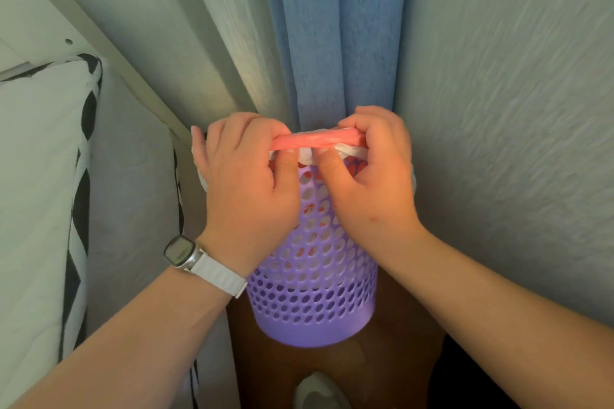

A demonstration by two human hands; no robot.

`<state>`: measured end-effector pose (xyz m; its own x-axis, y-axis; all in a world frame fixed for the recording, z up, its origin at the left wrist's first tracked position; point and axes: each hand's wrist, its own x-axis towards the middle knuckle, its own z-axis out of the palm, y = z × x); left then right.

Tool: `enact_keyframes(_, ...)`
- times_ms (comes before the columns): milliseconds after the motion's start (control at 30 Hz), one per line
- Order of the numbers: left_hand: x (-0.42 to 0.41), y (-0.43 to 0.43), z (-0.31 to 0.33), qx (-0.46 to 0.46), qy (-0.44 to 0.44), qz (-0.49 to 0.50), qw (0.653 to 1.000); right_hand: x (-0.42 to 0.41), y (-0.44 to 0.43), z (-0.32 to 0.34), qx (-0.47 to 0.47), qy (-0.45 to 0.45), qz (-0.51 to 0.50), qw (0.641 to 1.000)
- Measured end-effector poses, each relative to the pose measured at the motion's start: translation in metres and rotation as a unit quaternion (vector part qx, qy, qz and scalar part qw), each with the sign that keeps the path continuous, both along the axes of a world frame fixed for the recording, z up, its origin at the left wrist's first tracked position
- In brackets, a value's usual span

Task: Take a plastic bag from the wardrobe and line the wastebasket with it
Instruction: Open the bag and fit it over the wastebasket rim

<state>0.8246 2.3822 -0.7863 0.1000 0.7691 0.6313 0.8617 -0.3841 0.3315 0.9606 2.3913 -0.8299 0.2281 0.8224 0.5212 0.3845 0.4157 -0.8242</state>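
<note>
A purple perforated wastebasket stands on the brown floor in a narrow corner. A white plastic bag with red print lies inside it and folds over the rim; its print shows through the holes. Its pink handle strip is stretched level above the rim. My left hand pinches the strip's left end. My right hand pinches the right end, thumb under the bag's edge. The hands hide most of the rim.
A blue curtain hangs right behind the basket. A textured pale wall closes the right side. A white bed frame and a pillow with black-and-white trim crowd the left. A pale shoe toe shows below.
</note>
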Motion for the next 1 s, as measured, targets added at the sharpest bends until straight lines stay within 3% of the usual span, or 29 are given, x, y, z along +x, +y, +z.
enact_keyframes(167, -0.011, 0.007, -0.009, -0.016, -0.031, -0.038, 0.999, 0.006, 0.002, -0.005, -0.04, 0.007, 0.026, 0.999)
enact_keyframes(533, -0.009, 0.007, -0.008, -0.001, -0.052, -0.048, 0.997, 0.015, 0.009, -0.005, -0.014, 0.05, 0.003, 0.999)
enact_keyframes(733, 0.01, -0.008, -0.002, 0.005, 0.016, -0.014, 1.0, 0.009, 0.005, 0.003, 0.014, 0.034, -0.026, 0.999)
enact_keyframes(1000, 0.009, -0.003, -0.004, 0.02, 0.012, 0.023, 0.999, -0.004, -0.003, 0.002, 0.015, -0.005, -0.025, 1.0)
